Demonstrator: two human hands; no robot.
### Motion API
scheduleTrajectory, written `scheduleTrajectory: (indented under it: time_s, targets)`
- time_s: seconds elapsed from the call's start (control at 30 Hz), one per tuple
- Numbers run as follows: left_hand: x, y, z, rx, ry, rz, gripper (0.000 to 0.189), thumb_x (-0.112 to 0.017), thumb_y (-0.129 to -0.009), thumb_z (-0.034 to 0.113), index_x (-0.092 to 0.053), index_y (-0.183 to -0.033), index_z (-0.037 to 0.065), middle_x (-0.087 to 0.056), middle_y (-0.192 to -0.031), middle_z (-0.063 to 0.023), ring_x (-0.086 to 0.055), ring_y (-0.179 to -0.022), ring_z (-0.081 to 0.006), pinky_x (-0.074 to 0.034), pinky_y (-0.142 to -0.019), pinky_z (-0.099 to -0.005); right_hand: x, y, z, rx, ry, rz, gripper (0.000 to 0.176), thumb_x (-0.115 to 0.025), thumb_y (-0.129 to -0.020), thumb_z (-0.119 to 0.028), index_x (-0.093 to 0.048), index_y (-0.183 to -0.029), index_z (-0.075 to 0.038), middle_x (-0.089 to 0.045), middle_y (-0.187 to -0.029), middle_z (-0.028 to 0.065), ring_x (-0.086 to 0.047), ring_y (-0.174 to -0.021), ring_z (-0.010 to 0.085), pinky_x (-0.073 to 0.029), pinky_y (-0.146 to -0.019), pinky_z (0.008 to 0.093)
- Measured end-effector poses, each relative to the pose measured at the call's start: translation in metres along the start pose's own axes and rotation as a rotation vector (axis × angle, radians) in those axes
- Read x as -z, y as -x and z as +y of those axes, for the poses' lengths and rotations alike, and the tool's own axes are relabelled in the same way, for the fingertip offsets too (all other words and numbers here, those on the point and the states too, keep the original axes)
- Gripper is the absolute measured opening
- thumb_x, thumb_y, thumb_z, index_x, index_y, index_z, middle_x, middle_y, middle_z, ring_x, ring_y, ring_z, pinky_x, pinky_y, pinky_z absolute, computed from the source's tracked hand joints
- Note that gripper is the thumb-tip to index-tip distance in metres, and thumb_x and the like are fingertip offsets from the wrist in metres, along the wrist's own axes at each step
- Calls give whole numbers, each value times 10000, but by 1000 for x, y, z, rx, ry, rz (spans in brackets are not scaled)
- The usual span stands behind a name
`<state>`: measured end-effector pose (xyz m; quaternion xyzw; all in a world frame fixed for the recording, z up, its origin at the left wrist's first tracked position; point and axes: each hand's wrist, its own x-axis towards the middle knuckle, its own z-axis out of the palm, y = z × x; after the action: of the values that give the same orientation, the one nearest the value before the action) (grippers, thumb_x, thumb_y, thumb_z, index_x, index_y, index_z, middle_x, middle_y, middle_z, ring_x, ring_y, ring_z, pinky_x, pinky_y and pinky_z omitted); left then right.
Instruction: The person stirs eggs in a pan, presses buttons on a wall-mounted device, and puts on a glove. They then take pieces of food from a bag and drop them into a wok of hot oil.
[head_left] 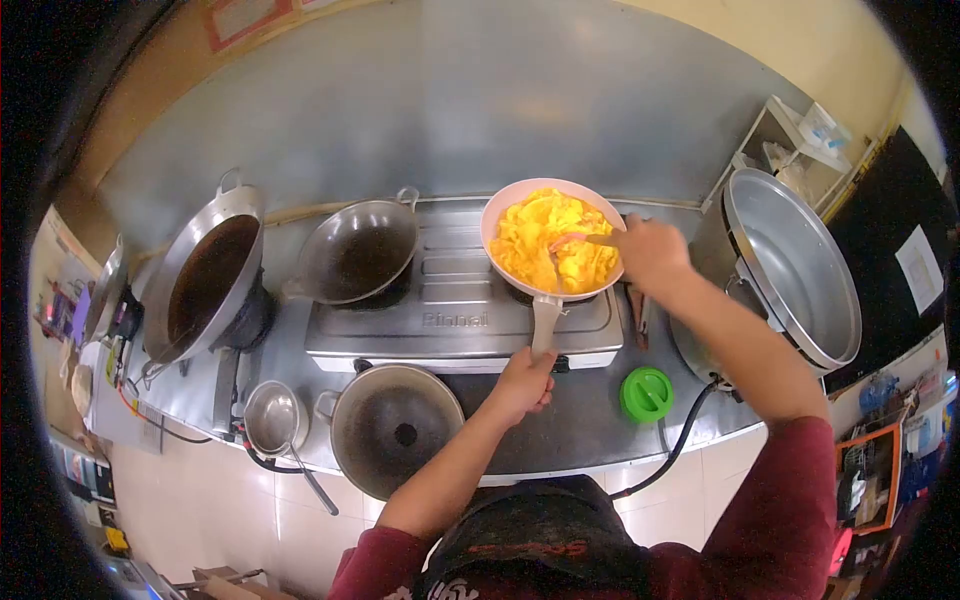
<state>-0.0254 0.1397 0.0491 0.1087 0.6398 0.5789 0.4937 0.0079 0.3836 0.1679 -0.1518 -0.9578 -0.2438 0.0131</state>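
A light pink frying pan [489, 218] with a pale handle sits on the right burner of the gas stove [350, 335]. Yellow scrambled eggs [545, 218] fill much of it. My left hand [524, 385] is wrapped round the end of the pan's handle. At the pan's right rim, my right hand [652, 256] grips a spatula [598, 239] whose pinkish end rests among the eggs. Part of the spatula's handle is hidden inside my fingers. On the left burner stands a metal wok [362, 248] with a dark inside.
A larger wok [252, 207] of dark liquid stands far left. In front are a grey pot [400, 425] and a small metal pan [272, 415] with a handle past the counter edge. To the right are a green lid [646, 395], a black hose [690, 430] and a big aluminium vessel [800, 265].
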Motion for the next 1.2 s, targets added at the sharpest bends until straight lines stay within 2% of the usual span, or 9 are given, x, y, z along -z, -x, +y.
scheduleTrajectory:
  time_s: [0.17, 0.3, 0.4, 0.5, 0.6, 0.7, 0.9, 1.07, 1.2]
  targets:
    - [2, 4, 2, -3, 54, 3, 301, -531, -1014, 364, -451, -1046, 76, -491, -706, -26, -432, -464, -101, -315, -385, -269, 104, 28, 40, 113, 59, -234, 215, -623, -831, -124, -752, -998, -165, -672, -1023, 126, -703, -862, 302, -583, -719, 410]
    - [-1, -3, -3, -12, 14, 2, 282, -530, -1015, 357, -457, -1045, 86, -488, -696, -24, -431, -464, -101, -309, -384, -272, 26, 14, 13, -24, -29, -285, 174, -632, -831, -138, -740, -961, -95, -670, -1030, 114, -695, -887, 289, -584, -755, 416]
    - [1, -8, -12, -13, 53, -18, 267, -527, -1016, 349, -459, -1044, 93, -487, -693, -19, -435, -470, -100, -307, -386, -269, 2, 2, -5, -38, -71, -11, 149, -621, -843, -128, -724, -932, -65, -668, -1074, 120, -695, -929, 286, -582, -760, 418]
    - [0, -12, -13, -16, 94, -30, 259, -526, -1021, 341, -462, -1053, 92, -473, -680, -5, -431, -480, -104, -324, -396, -273, 16, -1, 8, -35, -67, 29, 134, -609, -856, -126, -713, -916, -66, -688, -1046, 120, -702, -938, 283, -583, -761, 416]
    - [-3, -7, -7, -6, 87, -27, 266, -531, -1025, 339, -469, -1079, 85, -450, -657, 17, -426, -498, -115, -364, -414, -287, 85, 10, 32, -46, -79, -121, 157, -610, -868, -140, -726, -949, -73, -711, -1014, 119, -710, -947, 272, -585, -769, 402]
    - [-2, 2, -2, -2, 70, 7, 280, -534, -1018, 341, -489, -1099, 77, -457, -658, 14, -429, -498, -114, -364, -415, -288, 103, -9, 35, -148, -37, -234, 196, -609, -877, -151, -742, -1004, -85, -731, -1026, 123, -717, -959, 278, -586, -784, 391]
    - [-4, 7, 5, -41, 31, 31, 245, -516, -1015, 327, -461, -989, 90, -481, -672, -10, -429, -457, -95, -292, -374, -259, 10, -69, -13, -369, -159, -188, 237, -582, -928, -195, -760, -1037, -85, -734, -1083, 116, -715, -995, 307, -584, -808, 401]
    - [-2, 9, 6, -85, -31, -6, 249, -507, -1014, 325, -461, -1000, 81, -497, -680, -15, -453, -464, -97, -322, -380, -261, -36, -69, 22, -79, -297, -189, 284, -592, -932, -247, -737, -988, -10, -720, -937, 193, -702, -907, 370, -562, -775, 432]
    - [-2, -2, -1, -28, 10, 18, 259, -515, -1013, 331, -458, -1022, 78, -502, -691, -19, -462, -473, -97, -326, -382, -257, -91, -40, 42, 103, -464, -22, 304, -596, -924, -283, -716, -887, -6, -675, -816, 244, -657, -812, 429, -528, -739, 491]
